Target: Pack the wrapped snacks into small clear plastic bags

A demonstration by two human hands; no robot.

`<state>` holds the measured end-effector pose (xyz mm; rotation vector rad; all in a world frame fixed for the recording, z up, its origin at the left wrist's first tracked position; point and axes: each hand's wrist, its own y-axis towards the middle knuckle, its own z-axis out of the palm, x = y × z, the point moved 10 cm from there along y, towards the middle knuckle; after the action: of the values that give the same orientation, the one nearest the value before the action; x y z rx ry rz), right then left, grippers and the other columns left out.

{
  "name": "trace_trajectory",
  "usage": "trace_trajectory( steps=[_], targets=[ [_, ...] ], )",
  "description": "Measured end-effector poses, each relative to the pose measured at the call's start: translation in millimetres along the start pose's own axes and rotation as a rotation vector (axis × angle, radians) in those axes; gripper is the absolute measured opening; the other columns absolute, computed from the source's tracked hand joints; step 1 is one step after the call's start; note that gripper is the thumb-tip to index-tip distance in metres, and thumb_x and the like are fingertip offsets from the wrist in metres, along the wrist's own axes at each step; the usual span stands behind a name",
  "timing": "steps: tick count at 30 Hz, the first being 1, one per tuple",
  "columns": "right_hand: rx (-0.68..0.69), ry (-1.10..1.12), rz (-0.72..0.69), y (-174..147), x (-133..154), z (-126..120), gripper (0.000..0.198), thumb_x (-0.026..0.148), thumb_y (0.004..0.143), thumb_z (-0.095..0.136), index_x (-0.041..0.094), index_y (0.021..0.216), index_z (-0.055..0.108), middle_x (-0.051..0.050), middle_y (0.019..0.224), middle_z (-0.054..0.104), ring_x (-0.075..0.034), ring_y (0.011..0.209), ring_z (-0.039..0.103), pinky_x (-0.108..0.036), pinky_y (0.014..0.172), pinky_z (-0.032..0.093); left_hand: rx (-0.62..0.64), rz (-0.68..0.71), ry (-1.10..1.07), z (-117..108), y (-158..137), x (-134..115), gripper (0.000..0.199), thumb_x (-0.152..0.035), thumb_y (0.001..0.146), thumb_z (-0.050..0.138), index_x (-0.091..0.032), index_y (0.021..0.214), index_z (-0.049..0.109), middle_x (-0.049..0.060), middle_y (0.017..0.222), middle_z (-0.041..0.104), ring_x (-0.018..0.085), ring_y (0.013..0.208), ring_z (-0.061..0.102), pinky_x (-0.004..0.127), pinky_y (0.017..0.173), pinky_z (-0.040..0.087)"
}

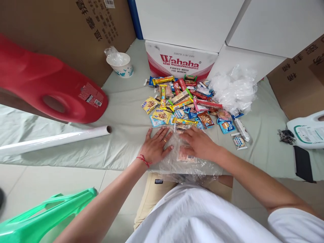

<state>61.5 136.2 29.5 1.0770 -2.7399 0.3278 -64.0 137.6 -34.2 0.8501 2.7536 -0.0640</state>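
Note:
My left hand (157,145) lies flat, fingers spread, on the green cloth at the left side of a clear plastic bag (174,165). It wears a ring and a red string bracelet. My right hand (199,143) is over the bag, its fingers bent downward and close together; what is under their tips is hidden. A pinkish snack packet (183,154) shows below that hand, within the clear plastic. Just beyond the fingers lies a wrapped snack bar (181,128). Farther back is a pile of wrapped snacks (181,98) in yellow, red, blue and brown.
Crumpled clear bags (234,89) lie right of the pile, before a Wahaha carton (181,60). At left are a paper cup (121,65), a red jug (50,81) and a white roll (55,138). A white bottle (307,130) and black phone-like object (303,163) are at right; a green stool (50,216) stands below.

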Motion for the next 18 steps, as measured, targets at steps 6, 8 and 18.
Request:
trace_trajectory(
  steps=[6,8,18],
  targets=[
    [0.069,-0.015,0.154,-43,7,25,0.056,0.035,0.091,0.074,0.014,0.140,0.058,-0.017,0.137,0.061,-0.035,0.123,0.050,-0.048,0.100,0.044,0.004,-0.009,0.004,-1,1,1,0.066,-0.057,0.105,0.036,-0.028,0.164,0.032,0.010,0.171,0.032,0.033,0.158,0.032,0.067,0.128,0.005],
    [0.038,0.004,0.121,-44,9,20,0.054,0.031,0.092,0.072,0.012,0.141,0.058,-0.017,0.138,0.060,-0.035,0.123,0.049,-0.049,0.103,0.043,0.012,-0.005,0.008,0,1,0,0.067,-0.058,0.105,0.036,-0.029,0.165,0.031,0.010,0.171,0.032,0.033,0.158,0.032,0.067,0.128,0.006],
    [0.071,0.129,0.039,-29,-2,21,0.063,0.041,0.088,0.078,0.018,0.144,0.060,-0.015,0.142,0.061,-0.034,0.126,0.052,-0.050,0.108,0.042,0.013,-0.009,-0.006,-3,-1,-1,0.065,-0.057,0.106,0.035,-0.026,0.164,0.034,0.011,0.170,0.033,0.032,0.158,0.032,0.067,0.129,0.005]
  ],
)
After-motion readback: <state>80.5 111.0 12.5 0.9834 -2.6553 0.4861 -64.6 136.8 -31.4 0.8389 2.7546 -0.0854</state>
